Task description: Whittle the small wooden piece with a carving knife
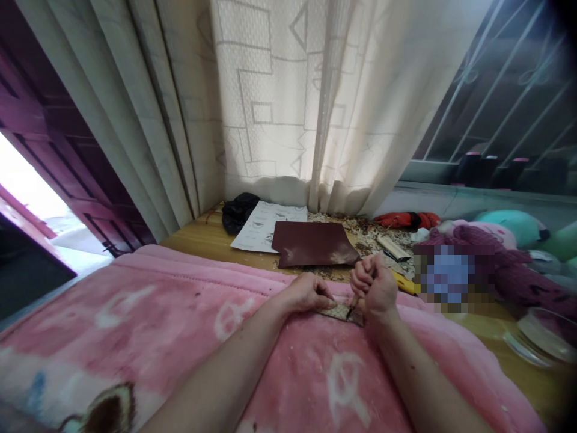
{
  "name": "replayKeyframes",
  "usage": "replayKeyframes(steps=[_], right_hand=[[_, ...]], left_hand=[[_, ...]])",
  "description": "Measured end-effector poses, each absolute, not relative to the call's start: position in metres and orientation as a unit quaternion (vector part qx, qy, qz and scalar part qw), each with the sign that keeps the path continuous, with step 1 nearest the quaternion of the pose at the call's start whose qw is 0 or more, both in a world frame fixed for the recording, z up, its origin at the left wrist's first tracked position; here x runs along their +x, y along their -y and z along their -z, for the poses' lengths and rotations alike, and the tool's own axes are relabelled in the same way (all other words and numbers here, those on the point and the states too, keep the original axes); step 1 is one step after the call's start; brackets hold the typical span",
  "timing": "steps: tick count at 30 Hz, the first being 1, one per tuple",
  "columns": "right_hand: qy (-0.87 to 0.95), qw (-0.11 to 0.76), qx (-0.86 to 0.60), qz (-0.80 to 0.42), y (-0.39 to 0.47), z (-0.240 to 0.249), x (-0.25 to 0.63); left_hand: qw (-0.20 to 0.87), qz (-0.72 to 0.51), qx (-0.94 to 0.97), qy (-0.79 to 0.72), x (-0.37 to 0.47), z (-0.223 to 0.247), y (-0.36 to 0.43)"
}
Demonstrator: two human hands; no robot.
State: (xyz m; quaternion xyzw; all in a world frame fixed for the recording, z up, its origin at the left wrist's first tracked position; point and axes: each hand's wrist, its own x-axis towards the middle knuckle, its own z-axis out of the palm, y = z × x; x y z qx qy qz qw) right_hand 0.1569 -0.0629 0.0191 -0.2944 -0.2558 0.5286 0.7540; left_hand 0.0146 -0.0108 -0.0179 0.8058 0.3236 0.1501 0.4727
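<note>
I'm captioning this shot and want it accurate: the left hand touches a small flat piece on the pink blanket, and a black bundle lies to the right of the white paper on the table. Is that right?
Not quite: the head view shows the black bundle to the left of the white paper, not the right. The rest stands.

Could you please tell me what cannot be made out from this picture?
All in the head view:
Thin dark item at the right hand: upper part hidden by the fist.
Small flat piece: one end covered by the left hand.
White printed sheet: partly covered by the brown sheet; print too small.
Clear container: blurred, cut off by the right edge.
Pixelated patch: mosaic masks its contents.
</note>
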Motion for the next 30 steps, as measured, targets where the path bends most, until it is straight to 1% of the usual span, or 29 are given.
replayKeyframes(steps=[5,13,16,25,30], right_hand=[[0.27,0.768,-0.28,-0.509,0.0623,-0.0256,0.1712],[0.255,0.804,-0.255,-0.473,0.0666,-0.0227,0.1672],[0.253,0.809,-0.254,-0.466,0.0669,-0.0232,0.1672],[0.253,0.808,-0.27,-0.459,0.0677,-0.0251,0.1632],[0.246,0.811,-0.271,-0.457,0.0679,-0.0256,0.1615]], left_hand=[[0.471,-0.143,0.802,-0.34,0.0143,0.0148,0.0128],[0.513,-0.204,0.77,-0.319,0.0185,0.009,0.0203],[0.523,-0.19,0.76,-0.336,0.0197,0.0123,0.0204],[0.459,-0.138,0.809,-0.341,0.0182,0.0168,0.0195],[0.45,-0.147,0.806,-0.355,0.0205,0.0165,0.0203]])
